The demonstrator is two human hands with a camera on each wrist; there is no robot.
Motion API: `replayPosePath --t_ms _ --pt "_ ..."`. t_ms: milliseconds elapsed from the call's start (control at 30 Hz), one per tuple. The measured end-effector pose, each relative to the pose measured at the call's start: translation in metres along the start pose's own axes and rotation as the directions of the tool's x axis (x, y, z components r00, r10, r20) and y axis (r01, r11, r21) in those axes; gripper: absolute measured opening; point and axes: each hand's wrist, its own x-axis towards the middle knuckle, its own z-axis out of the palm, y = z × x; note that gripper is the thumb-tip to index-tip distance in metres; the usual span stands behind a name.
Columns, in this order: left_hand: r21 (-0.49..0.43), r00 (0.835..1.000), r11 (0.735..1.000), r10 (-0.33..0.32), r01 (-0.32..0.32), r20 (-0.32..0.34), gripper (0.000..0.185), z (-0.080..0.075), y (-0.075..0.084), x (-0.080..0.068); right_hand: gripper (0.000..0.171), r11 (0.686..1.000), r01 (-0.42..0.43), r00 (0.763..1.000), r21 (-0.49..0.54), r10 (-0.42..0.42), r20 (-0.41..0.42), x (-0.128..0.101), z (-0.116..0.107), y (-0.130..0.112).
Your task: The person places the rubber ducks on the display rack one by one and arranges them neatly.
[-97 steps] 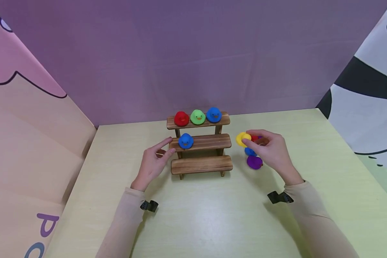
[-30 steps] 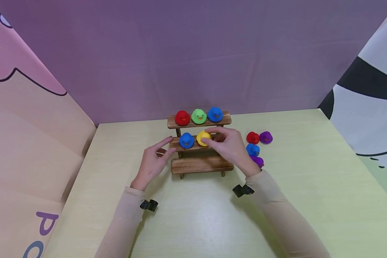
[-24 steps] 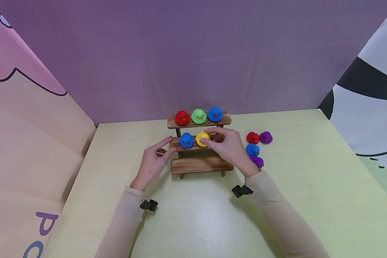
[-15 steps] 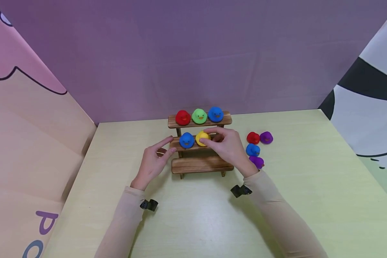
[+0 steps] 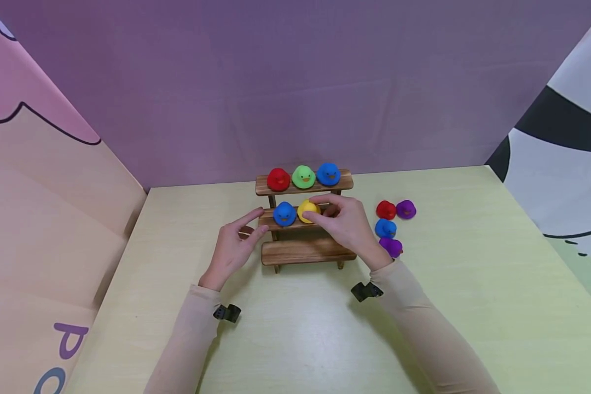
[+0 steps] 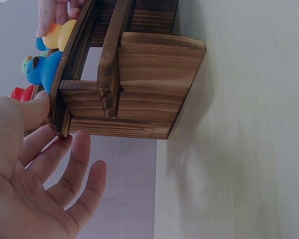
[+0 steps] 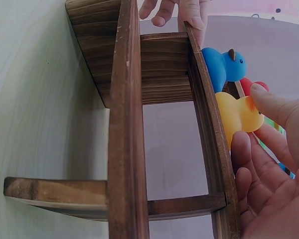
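My right hand (image 5: 347,227) has carried the yellow duck (image 5: 307,211) to mid-frame, pinching it on the shelf (image 5: 305,253) beside the blue duck (image 5: 284,214); placement nearly done; left hand (image 5: 233,249) spread, steadying.

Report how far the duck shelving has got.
Done: red, green and blue ducks fill the wooden stand's top step, and a blue rubber duck sits on the middle one. In hand: the right hand pinches a yellow rubber duck beside it; the left hand touches that step's end. Left: four ducks on the table; the bottom step is bare.
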Motion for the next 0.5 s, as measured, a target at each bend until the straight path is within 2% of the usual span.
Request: replayPosePath --t_ms 500 --pt "-0.009 1.0 1.0 0.0 0.0 -0.008 0.047 -0.0015 -0.0018 -0.0016 0.036 1.0 0.007 1.0 0.001 -0.007 0.005 0.0004 0.0027 -0.0003"
